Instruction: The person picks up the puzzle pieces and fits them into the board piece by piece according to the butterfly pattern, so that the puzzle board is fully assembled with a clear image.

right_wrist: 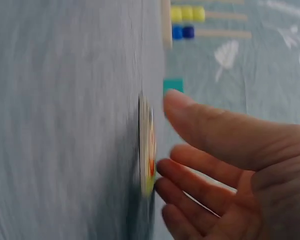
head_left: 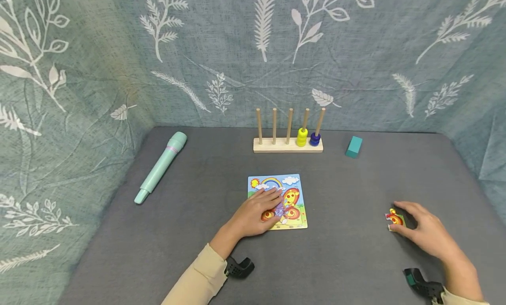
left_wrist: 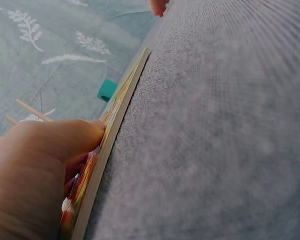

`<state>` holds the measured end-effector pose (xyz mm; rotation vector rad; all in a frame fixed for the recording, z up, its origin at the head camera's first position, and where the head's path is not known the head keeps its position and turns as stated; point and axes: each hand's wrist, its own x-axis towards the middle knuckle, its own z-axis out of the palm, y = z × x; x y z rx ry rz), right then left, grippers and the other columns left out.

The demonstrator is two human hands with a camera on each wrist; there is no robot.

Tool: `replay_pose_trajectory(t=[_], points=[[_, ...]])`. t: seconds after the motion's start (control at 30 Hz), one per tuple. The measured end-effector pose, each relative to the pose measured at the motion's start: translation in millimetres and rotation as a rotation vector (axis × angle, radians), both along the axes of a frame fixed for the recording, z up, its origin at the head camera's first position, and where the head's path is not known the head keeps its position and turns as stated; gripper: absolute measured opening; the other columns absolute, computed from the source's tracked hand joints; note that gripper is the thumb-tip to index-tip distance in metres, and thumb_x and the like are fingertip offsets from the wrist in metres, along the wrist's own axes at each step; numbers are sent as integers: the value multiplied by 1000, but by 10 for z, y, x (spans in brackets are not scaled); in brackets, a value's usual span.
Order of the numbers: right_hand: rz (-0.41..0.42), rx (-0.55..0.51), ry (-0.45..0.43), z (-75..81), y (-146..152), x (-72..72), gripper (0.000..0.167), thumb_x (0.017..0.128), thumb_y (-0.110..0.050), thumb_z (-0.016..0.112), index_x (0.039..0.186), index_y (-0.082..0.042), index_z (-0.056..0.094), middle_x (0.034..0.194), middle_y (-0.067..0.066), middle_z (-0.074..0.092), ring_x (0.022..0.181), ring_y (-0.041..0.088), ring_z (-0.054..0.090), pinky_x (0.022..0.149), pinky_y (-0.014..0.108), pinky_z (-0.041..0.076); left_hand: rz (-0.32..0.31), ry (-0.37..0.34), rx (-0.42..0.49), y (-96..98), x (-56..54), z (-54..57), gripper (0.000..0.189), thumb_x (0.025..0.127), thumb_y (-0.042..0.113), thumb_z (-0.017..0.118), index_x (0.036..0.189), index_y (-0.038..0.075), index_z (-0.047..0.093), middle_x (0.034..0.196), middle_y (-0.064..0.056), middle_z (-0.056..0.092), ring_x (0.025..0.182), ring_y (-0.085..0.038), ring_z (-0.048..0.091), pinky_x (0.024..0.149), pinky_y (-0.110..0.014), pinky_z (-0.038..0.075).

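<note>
My left hand (head_left: 253, 213) rests on a square butterfly jigsaw puzzle (head_left: 303, 217), fingers stretched over its left half and hiding part of the picture. The left wrist view shows the thumb (left_wrist: 85, 137) on top of the puzzle, near its pale wooden edge. Far to the right, my right hand (head_left: 428, 230) reaches around a small red, yellow and green puzzle piece (head_left: 395, 218), thumb and forefinger spread on either side. In the right wrist view, the thumb stands apart from the piece (right_wrist: 149, 155), while the fingertips come right up to its lower edge.
Behind the puzzle stands a wooden peg rack (head_left: 276, 146) with yellow rings (head_left: 302, 139) and dark blue rings (head_left: 315, 140). A teal block (head_left: 354, 146) lies right of it. A mint-green, marker-shaped tube (head_left: 161, 168) lies at the left. A patterned cloth (head_left: 237, 45) hangs behind the grey table.
</note>
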<state>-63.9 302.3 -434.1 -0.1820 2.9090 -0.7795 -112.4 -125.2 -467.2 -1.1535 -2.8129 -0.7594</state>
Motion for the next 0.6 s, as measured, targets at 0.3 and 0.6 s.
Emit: replay_pose_trajectory(t=[0.3, 0.6], points=[[88, -60, 136, -122, 229, 30, 55, 76, -23, 79, 125, -6, 59, 131, -22, 43, 123, -23, 21, 90, 17, 29, 8, 4, 10, 7, -6, -9, 55, 89, 35, 61, 137, 8, 52, 143, -5, 48, 137, -20, 39, 119, -40, 26], [50, -89, 180, -168, 213, 36, 39, 76, -22, 79, 111, -10, 66, 123, -31, 41, 111, -31, 18, 84, 15, 29, 11, 7, 17, 12, 1, -10, 55, 89, 34, 62, 136, 8, 53, 143, -5, 48, 137, -19, 40, 118, -41, 27]])
